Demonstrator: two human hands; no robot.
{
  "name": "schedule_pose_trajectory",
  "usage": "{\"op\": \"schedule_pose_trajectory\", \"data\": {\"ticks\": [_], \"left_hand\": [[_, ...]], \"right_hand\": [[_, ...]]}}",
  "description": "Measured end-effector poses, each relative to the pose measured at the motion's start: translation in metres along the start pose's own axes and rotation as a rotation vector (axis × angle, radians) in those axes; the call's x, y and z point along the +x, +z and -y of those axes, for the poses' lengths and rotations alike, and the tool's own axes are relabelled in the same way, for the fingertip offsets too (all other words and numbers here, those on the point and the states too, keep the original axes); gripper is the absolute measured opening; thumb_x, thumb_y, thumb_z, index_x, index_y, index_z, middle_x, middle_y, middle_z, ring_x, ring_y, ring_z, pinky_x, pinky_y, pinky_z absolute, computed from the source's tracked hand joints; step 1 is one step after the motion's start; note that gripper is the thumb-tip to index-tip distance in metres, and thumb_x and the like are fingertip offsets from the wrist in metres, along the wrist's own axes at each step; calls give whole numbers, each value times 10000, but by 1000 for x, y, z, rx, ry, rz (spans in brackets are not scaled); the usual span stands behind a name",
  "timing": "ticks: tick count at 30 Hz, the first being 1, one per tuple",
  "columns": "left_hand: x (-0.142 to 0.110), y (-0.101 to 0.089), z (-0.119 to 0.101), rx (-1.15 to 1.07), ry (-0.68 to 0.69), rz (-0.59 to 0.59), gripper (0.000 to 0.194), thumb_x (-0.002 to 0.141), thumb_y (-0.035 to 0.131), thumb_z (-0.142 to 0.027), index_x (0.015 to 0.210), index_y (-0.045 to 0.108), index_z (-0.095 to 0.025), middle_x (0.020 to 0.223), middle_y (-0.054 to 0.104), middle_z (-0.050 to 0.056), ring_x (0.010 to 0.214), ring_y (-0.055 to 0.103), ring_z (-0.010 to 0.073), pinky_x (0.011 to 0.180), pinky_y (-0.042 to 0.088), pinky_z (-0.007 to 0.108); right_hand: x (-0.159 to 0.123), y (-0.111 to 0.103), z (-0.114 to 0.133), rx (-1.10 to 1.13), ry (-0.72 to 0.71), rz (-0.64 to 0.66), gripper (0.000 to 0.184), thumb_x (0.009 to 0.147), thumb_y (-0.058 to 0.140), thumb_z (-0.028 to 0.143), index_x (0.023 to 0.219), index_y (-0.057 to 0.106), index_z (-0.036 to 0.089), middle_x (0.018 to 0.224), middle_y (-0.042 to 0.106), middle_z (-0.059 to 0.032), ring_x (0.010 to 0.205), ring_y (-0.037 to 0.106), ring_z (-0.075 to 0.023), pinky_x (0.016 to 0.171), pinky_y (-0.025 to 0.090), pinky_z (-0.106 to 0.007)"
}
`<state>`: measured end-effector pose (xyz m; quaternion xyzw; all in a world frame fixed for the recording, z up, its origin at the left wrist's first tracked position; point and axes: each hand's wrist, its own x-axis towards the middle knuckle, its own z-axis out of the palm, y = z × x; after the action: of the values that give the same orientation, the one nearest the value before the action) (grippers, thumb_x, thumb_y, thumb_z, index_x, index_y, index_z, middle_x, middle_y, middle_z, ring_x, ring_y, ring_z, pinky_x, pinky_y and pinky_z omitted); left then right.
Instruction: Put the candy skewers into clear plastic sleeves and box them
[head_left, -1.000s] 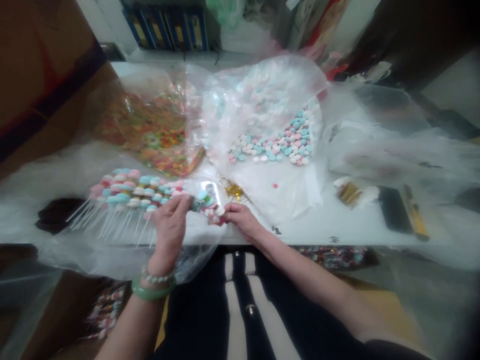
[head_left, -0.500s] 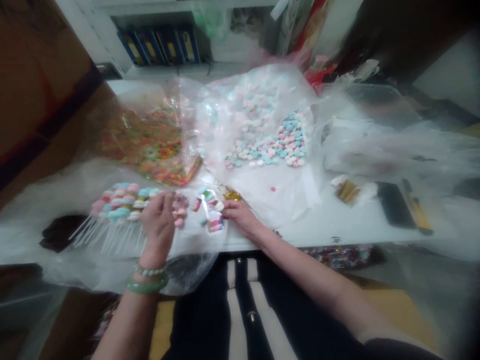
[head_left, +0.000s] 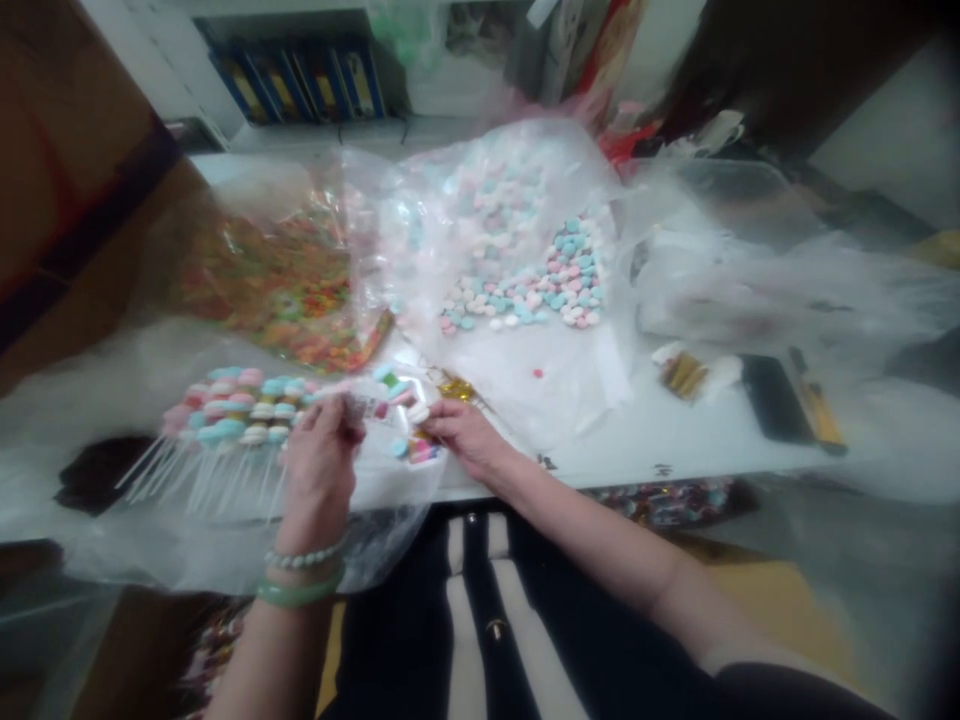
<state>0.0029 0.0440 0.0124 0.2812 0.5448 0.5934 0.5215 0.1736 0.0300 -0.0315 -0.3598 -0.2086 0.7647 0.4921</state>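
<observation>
Two hands (head_left: 322, 462) (head_left: 469, 438) apparently hold sweets (head_left: 416, 411) in clear wrapping (head_left: 409, 385).

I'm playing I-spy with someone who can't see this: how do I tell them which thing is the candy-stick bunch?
Start at the white table and find the left hand, with a green bangle at its wrist. Just left of it lies the candy-stick bunch, pink, blue and white. White sticks poke from it towards the table's near edge; the loose pastel candies farther back show none.

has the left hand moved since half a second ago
Yes: judged against the row of blue binders, the left hand has shifted to the right, closer to the right hand.
</observation>
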Motion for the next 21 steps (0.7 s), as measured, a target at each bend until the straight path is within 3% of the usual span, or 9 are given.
{"op": "schedule_pose_trajectory", "data": {"ticks": [3,6,8,12,17,21], "left_hand": [[-11,3,10,-163,-174,71,241,771,778,-384,870,679,-188,849,699,29,713,639,148,565,507,231],[-20,6,19,-130,-290,188,347,696,844,-337,984,736,-178,958,727,65,739,653,168,605,547,272],[-21,7,26,-117,-271,175,363,651,869,-290,974,756,-166,949,733,63,729,651,159,596,534,256],[-17,9,35,-187,-153,37,260,593,885,-215,808,765,-133,806,723,37,713,636,126,633,512,213],[-19,13,38,-187,-21,-55,206,584,871,-182,748,753,-138,742,699,-1,661,602,88,618,480,182],[-22,15,38,-151,-42,-59,221,601,874,-235,748,742,-137,651,649,-22,582,558,81,533,440,176]], "right_hand": [[-2,2,-2,-14,-32,-48,204,522,826,223,642,673,160,576,617,46,567,519,-91,629,416,-253],[-1,6,-9,-18,-44,-61,205,529,817,225,637,655,160,560,603,48,541,503,-85,579,397,-240],[-1,9,-15,-33,-19,-51,218,538,819,242,661,658,163,558,605,46,520,499,-87,553,388,-239],[-3,17,-21,-54,-6,-45,212,543,806,254,690,684,162,576,624,37,509,486,-83,544,376,-242],[-9,23,-19,-55,42,-30,215,520,806,232,684,677,179,666,661,34,608,541,-95,637,432,-253],[-7,24,-18,-83,4,-80,207,541,781,267,670,650,173,592,610,40,550,517,-93,575,406,-243]]}}
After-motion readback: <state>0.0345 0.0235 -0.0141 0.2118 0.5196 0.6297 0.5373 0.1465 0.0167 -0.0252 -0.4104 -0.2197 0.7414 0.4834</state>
